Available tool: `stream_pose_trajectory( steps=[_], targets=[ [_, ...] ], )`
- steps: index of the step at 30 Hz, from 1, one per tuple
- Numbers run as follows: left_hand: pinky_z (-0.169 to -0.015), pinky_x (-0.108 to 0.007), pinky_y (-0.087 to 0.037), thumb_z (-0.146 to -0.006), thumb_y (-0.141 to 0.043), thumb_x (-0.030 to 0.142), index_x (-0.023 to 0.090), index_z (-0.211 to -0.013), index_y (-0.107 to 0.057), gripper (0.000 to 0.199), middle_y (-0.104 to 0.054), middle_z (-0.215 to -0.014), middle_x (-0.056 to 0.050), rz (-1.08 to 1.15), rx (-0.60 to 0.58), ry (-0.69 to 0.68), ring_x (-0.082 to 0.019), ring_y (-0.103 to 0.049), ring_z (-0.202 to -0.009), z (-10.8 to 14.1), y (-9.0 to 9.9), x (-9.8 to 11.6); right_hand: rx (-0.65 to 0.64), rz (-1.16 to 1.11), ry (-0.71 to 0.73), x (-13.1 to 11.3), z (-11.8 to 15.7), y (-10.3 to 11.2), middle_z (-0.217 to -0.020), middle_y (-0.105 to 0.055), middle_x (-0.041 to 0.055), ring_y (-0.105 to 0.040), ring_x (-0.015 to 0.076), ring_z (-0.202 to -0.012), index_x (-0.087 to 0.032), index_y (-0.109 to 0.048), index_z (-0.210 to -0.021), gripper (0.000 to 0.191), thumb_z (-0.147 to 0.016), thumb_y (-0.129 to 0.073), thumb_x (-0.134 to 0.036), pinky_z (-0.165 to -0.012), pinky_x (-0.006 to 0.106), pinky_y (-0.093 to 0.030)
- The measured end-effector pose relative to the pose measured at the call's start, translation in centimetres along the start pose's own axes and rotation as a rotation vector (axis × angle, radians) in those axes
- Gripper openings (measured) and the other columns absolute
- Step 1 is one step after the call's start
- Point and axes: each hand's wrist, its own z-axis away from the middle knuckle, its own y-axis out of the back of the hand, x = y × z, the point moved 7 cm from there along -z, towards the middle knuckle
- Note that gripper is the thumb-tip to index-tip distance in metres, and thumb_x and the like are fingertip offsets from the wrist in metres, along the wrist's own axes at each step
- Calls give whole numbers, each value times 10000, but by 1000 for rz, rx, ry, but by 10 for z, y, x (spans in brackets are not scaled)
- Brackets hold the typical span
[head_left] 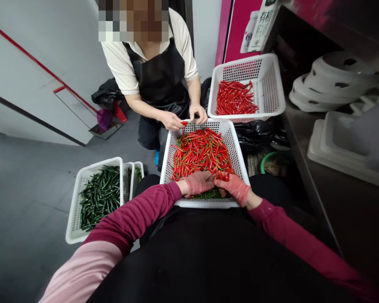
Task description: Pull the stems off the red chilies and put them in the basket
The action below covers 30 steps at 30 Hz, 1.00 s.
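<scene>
A white perforated basket [205, 203] in front of me holds a heap of red chili peppers [202, 151], many with green stems. Both my hands are in pink gloves over its near end. My right hand [235, 187] is closed around a few red chilies [222, 176], whose ends stick out past the fingers. My left hand [198, 183] meets it, fingertips pinched together beside those chilies; what lies between them is too small to make out. Green stems [210, 195] lie below my hands inside the near wall.
Opposite, a person in a black apron [159, 69] handles a red chili at the far rim. Another white basket [273, 84] with red chilies stands behind right, and one with green chilies [101, 198] on the floor at left. A dark counter [322, 185] with stacked containers borders the right.
</scene>
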Motion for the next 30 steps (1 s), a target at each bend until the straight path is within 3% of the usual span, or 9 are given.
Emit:
stream_pose_trajectory(
  steps=[3, 6, 9, 12, 17, 19, 21, 25, 30],
  targets=[
    [-508, -193, -312, -773, -461, 374, 169, -732, -539, 224, -498, -622, 50, 102, 64, -26, -79, -431, -562, -3, -2, 8, 205, -99, 92, -6, -3, 4, -436, -440, -77, -385, 72, -350, -189, -477, -692, 276, -627, -653, -392, -360, 209, -329],
    [-511, -193, -311, -766, -482, 364, 166, -679, -550, 227, -491, -602, 49, 108, 93, -19, -80, -425, -562, -6, -4, 9, 256, -167, 112, -8, -2, 3, -471, -437, -63, -377, 75, -364, -198, -451, -663, 282, -649, -624, -420, -362, 220, -330],
    [-507, -207, -320, -786, -468, 349, 173, -626, -580, 262, -506, -566, 26, 52, 107, 76, -93, -450, -542, -6, -3, 2, 385, 10, 241, -23, 9, 8, -527, -478, -32, -424, 96, -440, -200, -485, -661, 252, -646, -638, -400, -423, 231, -372],
    [-543, -233, -356, -783, -495, 344, 170, -605, -622, 279, -555, -592, -26, -135, 2, 134, -129, -513, -575, -6, -13, -5, 513, 155, 364, -41, 21, 17, -612, -535, -4, -470, 118, -532, -205, -531, -697, 216, -636, -664, -364, -506, 240, -416],
    [-666, -326, -422, -724, -604, 245, 255, -985, -634, 263, -574, -998, -113, -643, -129, -119, -239, -577, -838, -9, -38, 1, 271, -396, -51, -16, 3, 32, -575, -536, 20, -504, 131, -483, -186, -475, -647, 162, -753, -497, -306, -471, 262, -439],
    [-674, -347, -433, -720, -584, 131, 267, -986, -633, 303, -576, -1004, -115, -777, -272, -200, -252, -584, -848, -13, -54, 0, 174, -548, -156, -8, 1, 32, -647, -584, 34, -563, 144, -556, -179, -504, -702, 68, -734, -504, -238, -532, 278, -477],
    [-670, -345, -438, -761, -503, 81, 242, -949, -642, 284, -594, -974, -112, -821, -312, -218, -243, -593, -835, -16, -58, 1, 143, -596, -170, -4, 3, 34, -640, -586, 10, -570, 136, -559, -183, -529, -772, 69, -704, -537, -197, -568, 286, -493],
    [-657, -255, -432, -821, -489, 232, 216, -915, -629, 169, -629, -909, -55, -537, -108, -200, -164, -592, -801, -14, -33, 8, 150, -417, -92, 2, 7, 32, -454, -444, -74, -418, 77, -384, -182, -538, -780, 189, -647, -655, -249, -420, 220, -414],
    [-456, -172, -372, -866, -351, 440, 141, -832, -597, 389, -576, -588, 17, 127, 148, 6, -70, -507, -486, 0, 8, 0, 36, 91, -73, 5, 2, 4, -493, -502, -64, -400, 67, -374, -165, -572, -767, 267, -567, -720, -262, -353, 202, -335]
  ],
)
